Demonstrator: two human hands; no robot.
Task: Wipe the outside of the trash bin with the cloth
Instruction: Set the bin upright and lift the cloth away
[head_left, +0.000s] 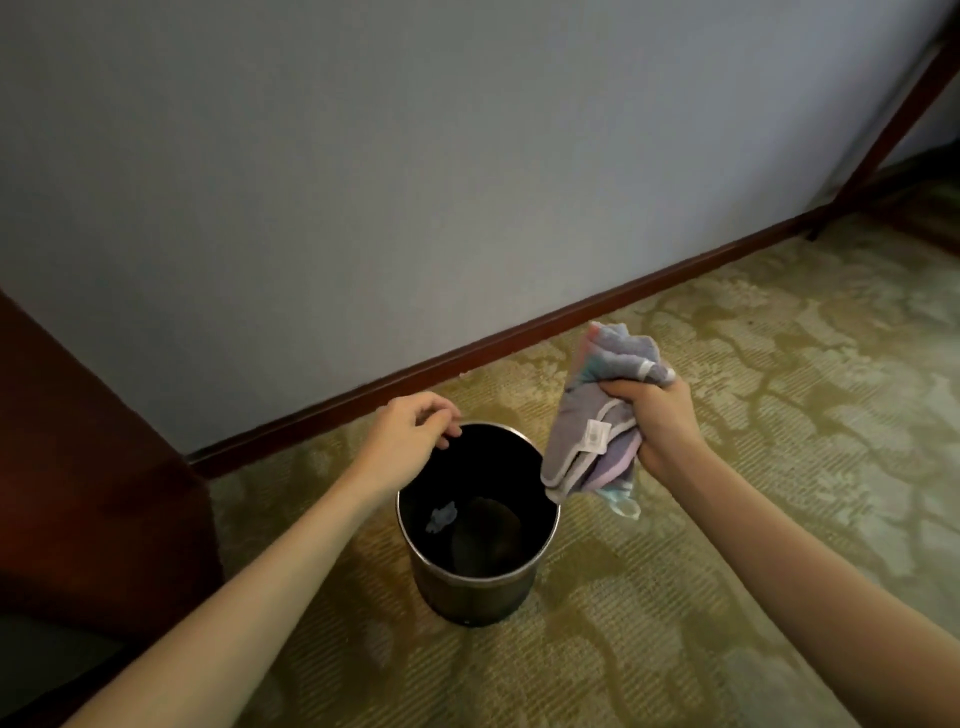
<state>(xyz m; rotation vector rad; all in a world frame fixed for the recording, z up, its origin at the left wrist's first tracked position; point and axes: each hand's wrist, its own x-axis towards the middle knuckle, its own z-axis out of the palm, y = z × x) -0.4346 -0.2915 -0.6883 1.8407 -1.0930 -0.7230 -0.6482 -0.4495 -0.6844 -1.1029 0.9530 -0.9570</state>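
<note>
The trash bin (475, 582) stands upright on the patterned carpet (727, 519), near the wall (415, 182) and its dark wooden skirting board (571, 312); it is a round, dark bin with a metal-coloured rim, its mouth open to the camera; inside, low on the left, lies a small crumpled scrap (441, 517) of pale material. The cloth (597, 431) is off the floor, bunched in the right hand (657, 421), just beside and above the bin's right rim; it is grey-lilac with pastel stripes and pale edging, and a small white label shows on its near fold; its lower corner hangs over the rim's right edge, though whether it touches the bin cannot be told. The right hand's fingers are curled tight round the cloth, clamped on it. The left hand (410, 428) hovers at the bin's far left rim; its fingers are loosely bent and grip nothing; whether the fingertips touch the rim is unclear. A dark wooden piece of furniture (93, 467) fills the left edge; a dark wooden leg (893, 119) slants at the upper right.
</note>
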